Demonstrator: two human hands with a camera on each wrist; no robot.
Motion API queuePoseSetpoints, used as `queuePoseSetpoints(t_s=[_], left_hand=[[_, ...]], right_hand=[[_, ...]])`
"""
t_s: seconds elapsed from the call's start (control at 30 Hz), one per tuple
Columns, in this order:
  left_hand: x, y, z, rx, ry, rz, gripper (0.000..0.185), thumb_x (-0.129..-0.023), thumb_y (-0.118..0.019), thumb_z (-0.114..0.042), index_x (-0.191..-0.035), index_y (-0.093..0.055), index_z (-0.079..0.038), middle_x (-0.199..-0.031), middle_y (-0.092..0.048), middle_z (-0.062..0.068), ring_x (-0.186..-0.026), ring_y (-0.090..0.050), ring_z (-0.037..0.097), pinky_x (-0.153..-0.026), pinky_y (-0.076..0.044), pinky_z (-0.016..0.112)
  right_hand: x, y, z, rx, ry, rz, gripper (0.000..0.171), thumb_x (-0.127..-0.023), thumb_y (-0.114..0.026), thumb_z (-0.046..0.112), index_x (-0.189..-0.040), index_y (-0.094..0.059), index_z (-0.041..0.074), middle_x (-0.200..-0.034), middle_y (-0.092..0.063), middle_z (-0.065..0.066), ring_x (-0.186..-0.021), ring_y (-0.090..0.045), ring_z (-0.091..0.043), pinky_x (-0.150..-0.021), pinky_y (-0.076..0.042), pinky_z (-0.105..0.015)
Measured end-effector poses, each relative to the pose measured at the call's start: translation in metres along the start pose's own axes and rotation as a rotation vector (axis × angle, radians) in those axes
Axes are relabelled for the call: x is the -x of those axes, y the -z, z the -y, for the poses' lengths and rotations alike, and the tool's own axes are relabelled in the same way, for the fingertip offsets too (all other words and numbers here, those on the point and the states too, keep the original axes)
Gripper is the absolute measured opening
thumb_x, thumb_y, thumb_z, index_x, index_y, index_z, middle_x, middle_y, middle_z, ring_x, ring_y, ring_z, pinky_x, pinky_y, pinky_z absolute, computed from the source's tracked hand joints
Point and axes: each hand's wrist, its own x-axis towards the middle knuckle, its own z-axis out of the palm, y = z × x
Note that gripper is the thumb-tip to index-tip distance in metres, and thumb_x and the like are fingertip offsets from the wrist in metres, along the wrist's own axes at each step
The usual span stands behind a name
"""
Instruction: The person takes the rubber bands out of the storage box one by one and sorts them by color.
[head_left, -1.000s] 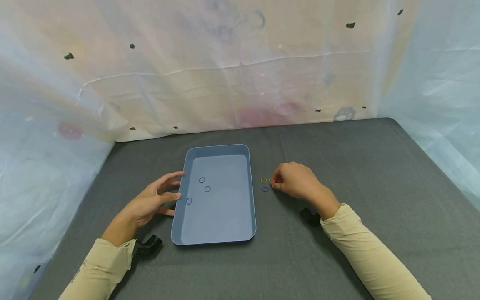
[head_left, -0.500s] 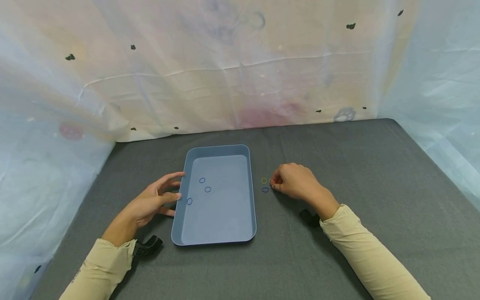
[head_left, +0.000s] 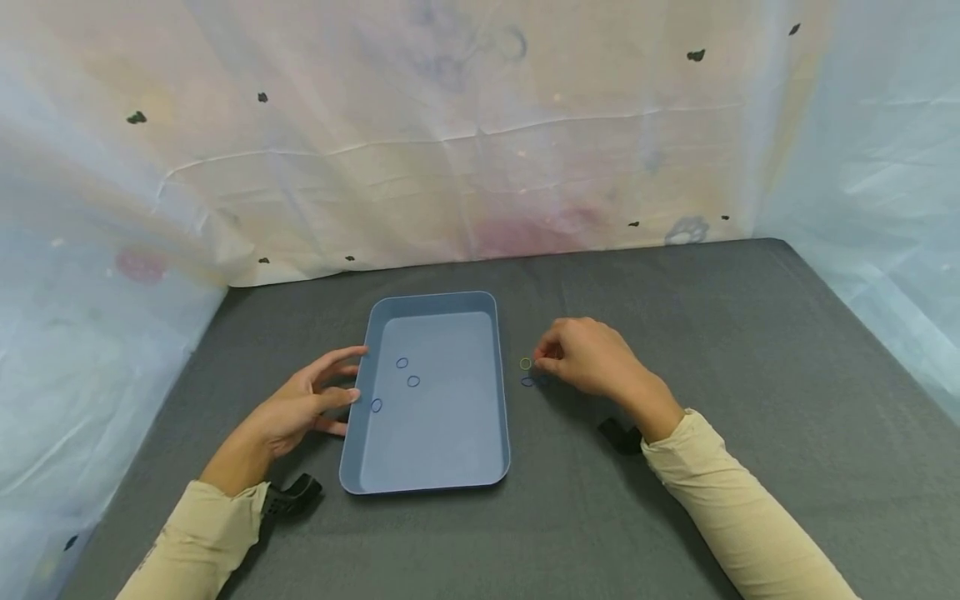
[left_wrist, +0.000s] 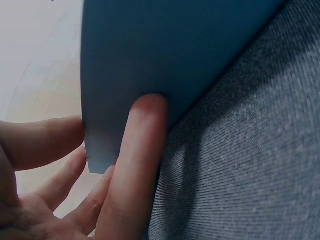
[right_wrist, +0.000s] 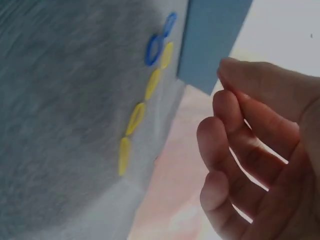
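Two rubber bands (head_left: 527, 372) lie flat beside lengthwise tray (head_left: 427, 483).

— What is the person wearing?
— Long beige sleeves, finely ribbed, on both arms, reaching to the wrists.
— Anything at the cuffs?
— A small black mount (head_left: 291, 497) under the left cuff, another black mount (head_left: 619, 435) under the right. Both hands bare.
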Motion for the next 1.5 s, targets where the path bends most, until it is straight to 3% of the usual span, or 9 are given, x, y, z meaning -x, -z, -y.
queuePoseSetpoints(t_s=[0.3, 0.6, 0.9, 0.93, 1.1, 1.27, 1.5], left_hand=[[-0.004, -0.001, 0.002, 0.017, 0.006, 0.0, 0.073, -0.098, -0.065, -0.02, -0.158, -0.024, -0.023, -0.162, -0.02, 0.021, -0.113, -0.062, 0.026, -0.082, -0.059, 0.051], [-0.003, -0.001, -0.001, 0.016, 0.009, -0.001, 0.073, -0.098, -0.065, -0.019, -0.158, -0.024, -0.022, -0.161, -0.02, 0.021, -0.113, -0.062, 0.026, -0.081, -0.06, 0.051], [-0.003, -0.003, -0.001, 0.015, 0.006, -0.005, 0.072, -0.098, -0.064, -0.017, -0.158, -0.024, -0.022, -0.161, -0.021, 0.022, -0.112, -0.063, 0.026, -0.08, -0.06, 0.052], [-0.002, -0.003, -0.001, 0.014, 0.007, -0.006, 0.072, -0.098, -0.064, -0.017, -0.158, -0.024, -0.022, -0.161, -0.021, 0.022, -0.112, -0.063, 0.026, -0.08, -0.06, 0.052], [-0.001, -0.002, -0.002, 0.007, 0.01, -0.007, 0.072, -0.098, -0.064, -0.018, -0.158, -0.024, -0.022, -0.161, -0.021, 0.022, -0.112, -0.062, 0.027, -0.081, -0.06, 0.052], [0.0, -0.002, -0.003, -0.002, 0.017, -0.01, 0.072, -0.098, -0.064, -0.019, -0.158, -0.023, -0.022, -0.16, -0.021, 0.022, -0.116, -0.061, 0.029, -0.081, -0.06, 0.052], [-0.001, -0.004, -0.003, 0.0, 0.021, -0.014, 0.071, -0.099, -0.062, -0.017, -0.158, -0.023, -0.023, -0.16, -0.022, 0.022, -0.117, -0.06, 0.032, -0.081, -0.059, 0.052]], right_hand=[[-0.001, 0.004, 0.018, -0.076, 0.115, -0.048, 0.005, -0.09, -0.075, 0.026, -0.091, -0.079, 0.023, -0.091, -0.068, 0.008, -0.072, -0.058, -0.007, -0.064, -0.047, -0.028], [-0.021, 0.011, 0.052, -0.083, 0.202, -0.039, 0.006, -0.091, -0.073, 0.021, -0.093, -0.079, 0.022, -0.091, -0.068, 0.009, -0.079, -0.061, -0.007, -0.069, -0.051, -0.027], [-0.039, 0.014, 0.083, -0.05, 0.228, 0.019, 0.007, -0.091, -0.072, 0.023, -0.094, -0.078, 0.024, -0.093, -0.067, 0.01, -0.085, -0.061, -0.007, -0.072, -0.052, -0.027], [-0.042, 0.012, 0.086, -0.053, 0.232, 0.026, 0.007, -0.091, -0.072, 0.023, -0.095, -0.078, 0.024, -0.094, -0.067, 0.01, -0.084, -0.061, -0.007, -0.079, -0.053, -0.029], [-0.052, 0.007, 0.104, -0.068, 0.265, 0.047, 0.007, -0.092, -0.072, 0.024, -0.095, -0.078, 0.024, -0.095, -0.068, 0.009, -0.084, -0.062, -0.005, -0.083, -0.053, -0.03], [-0.062, 0.002, 0.117, -0.06, 0.283, 0.094, 0.007, -0.093, -0.072, 0.025, -0.094, -0.078, 0.024, -0.093, -0.068, 0.01, -0.084, -0.062, -0.005, -0.071, -0.051, -0.021], [-0.076, -0.008, 0.131, -0.06, 0.256, 0.201, 0.01, -0.094, -0.07, 0.029, -0.099, -0.078, 0.024, -0.093, -0.071, 0.011, -0.08, -0.062, -0.005, -0.067, -0.051, -0.022]])
